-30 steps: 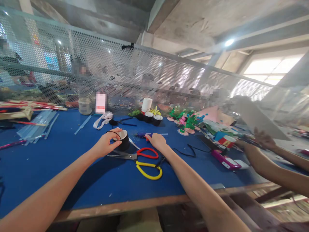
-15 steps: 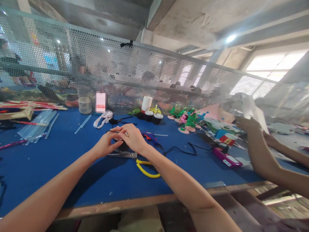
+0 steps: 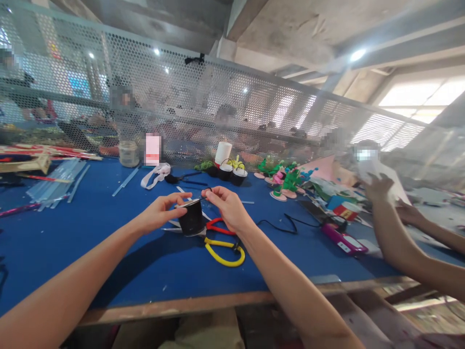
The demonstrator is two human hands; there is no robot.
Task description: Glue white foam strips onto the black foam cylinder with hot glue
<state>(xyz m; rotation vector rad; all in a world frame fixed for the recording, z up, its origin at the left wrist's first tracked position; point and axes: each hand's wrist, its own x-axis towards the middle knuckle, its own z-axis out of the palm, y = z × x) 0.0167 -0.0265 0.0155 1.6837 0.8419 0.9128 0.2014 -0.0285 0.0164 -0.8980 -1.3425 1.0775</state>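
Note:
A small black cup (image 3: 192,218) with a white rim is lifted a little above the blue table (image 3: 109,252). My left hand (image 3: 160,212) pinches its rim on the left. My right hand (image 3: 227,208) pinches a thin black cord handle (image 3: 203,196) at the cup's right rim. Scissors (image 3: 221,242) with one red and one yellow loop lie on the table just under and right of the cup.
More black cups (image 3: 232,173) and a white roll (image 3: 222,154) stand by the mesh screen (image 3: 181,111). Foam flowers (image 3: 285,180) and a pink phone (image 3: 343,241) lie at right, where another person's hands (image 3: 381,191) hold white sheets. Clear glue sticks (image 3: 54,182) lie far left.
My right hand came from the table to the cup, covered it, then drew back to its right rim. The cup is now lifted and the scissors show again.

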